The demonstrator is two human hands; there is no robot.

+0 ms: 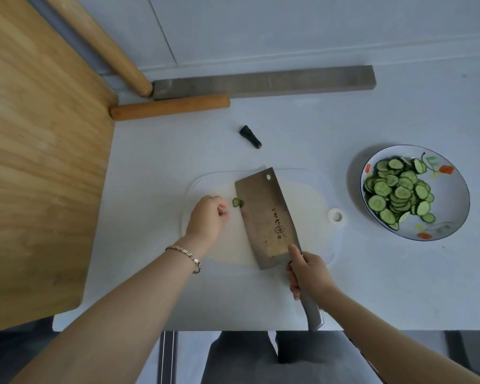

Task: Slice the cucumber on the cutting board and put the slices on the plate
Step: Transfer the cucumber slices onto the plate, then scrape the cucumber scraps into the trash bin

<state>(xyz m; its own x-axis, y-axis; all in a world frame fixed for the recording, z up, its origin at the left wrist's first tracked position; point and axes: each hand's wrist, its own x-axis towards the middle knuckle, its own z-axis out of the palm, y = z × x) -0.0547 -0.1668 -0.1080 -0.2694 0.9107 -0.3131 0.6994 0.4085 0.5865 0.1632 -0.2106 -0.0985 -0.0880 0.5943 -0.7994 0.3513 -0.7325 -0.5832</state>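
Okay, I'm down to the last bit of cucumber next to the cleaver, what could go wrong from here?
1. Your left hand, fingers curled, sits close to the broad steel cleaver that your right hand grips, with only a small green cucumber slice between them; a sideways slip might nick a fingertip.
2. The white flower-painted plate stands apart from the translucent white cutting board and is heaped with cucumber slices, so the last ones could drop on the way or slide off.

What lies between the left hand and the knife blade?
In the head view, a small cucumber piece lies on the cutting board, beside the knife.
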